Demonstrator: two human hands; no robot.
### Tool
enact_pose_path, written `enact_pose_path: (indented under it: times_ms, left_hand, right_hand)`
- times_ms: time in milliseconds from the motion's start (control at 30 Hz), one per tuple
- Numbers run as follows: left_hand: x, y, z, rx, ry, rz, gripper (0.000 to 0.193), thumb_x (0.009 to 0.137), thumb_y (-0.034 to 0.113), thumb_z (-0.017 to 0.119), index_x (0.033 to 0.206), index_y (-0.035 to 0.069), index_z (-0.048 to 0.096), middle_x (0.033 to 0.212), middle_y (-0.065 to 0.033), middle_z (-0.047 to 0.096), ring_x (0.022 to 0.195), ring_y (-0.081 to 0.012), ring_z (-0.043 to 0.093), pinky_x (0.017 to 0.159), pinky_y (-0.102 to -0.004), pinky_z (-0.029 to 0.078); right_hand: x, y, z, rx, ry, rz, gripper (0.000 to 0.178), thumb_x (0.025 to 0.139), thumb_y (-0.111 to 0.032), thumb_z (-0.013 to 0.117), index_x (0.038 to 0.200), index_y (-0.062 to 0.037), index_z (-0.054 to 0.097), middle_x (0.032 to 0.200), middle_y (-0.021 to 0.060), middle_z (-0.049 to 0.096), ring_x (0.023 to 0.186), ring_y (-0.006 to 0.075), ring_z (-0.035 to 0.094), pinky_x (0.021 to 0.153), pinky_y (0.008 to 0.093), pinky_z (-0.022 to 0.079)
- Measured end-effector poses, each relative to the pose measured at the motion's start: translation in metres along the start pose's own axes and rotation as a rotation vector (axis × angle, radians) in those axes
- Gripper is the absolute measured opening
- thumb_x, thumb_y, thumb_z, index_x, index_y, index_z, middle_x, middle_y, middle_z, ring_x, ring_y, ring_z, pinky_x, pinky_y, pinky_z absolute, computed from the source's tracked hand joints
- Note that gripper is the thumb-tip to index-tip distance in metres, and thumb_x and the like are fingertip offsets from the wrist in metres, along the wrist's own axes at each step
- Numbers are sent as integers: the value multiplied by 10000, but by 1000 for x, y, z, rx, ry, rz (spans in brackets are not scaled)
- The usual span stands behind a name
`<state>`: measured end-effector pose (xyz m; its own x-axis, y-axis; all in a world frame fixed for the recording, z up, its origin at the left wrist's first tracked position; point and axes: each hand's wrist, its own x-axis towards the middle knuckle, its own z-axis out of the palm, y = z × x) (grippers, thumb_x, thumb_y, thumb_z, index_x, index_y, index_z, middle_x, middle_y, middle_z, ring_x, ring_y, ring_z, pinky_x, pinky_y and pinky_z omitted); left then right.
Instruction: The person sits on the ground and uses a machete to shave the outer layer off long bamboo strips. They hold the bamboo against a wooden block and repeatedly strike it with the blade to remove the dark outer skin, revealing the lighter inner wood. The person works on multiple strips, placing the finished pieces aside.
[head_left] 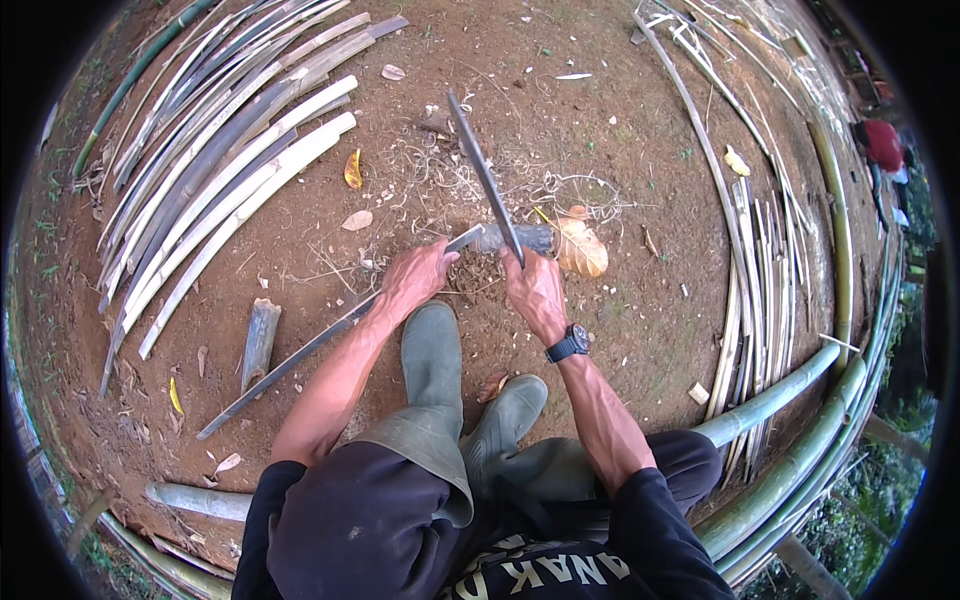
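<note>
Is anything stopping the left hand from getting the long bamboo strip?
No, nothing visible is between them: the left hand grips the bamboo strip near its upper end. The machete in the right hand is just right of that end.

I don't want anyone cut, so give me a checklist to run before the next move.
1. Right hand gripping the knife: ok.
2. Left hand holding the strip, apart from the knife: ok.
3. Boots on, knife pointing away from them: ok.
4. Block clear of litter: not ok, a dry leaf lies at its right end.
5. Strip's tip resting firmly on the block: cannot tell.
6. Knife edge sharp: cannot tell.
</note>
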<state>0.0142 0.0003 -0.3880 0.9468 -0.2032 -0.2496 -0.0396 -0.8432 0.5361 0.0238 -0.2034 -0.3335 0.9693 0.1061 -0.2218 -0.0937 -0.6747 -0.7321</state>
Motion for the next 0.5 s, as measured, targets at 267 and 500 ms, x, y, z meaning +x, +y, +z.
enact_pose_path:
  times_ms: [267,500]
  left_hand:
    - [9,12,-6,-42,-32,-26,272,951,299,482,933,30,520,635,-208,587,597,-399,595,529,-490,445]
    - [2,-4,2,-14,-9,-10,258,939,295,509,927,38,533,623,-192,596,567,-371,606,506,-474,456]
  right_hand:
    - [-6,48,8,-195,-151,64,338,882,-246,541,774,68,605,645,301,552,629,453,583,555,480,457]
    - [-1,-5,-3,24,13,28,375,897,-261,529,745,78,586,608,299,526,597,448,570,549,476,438]
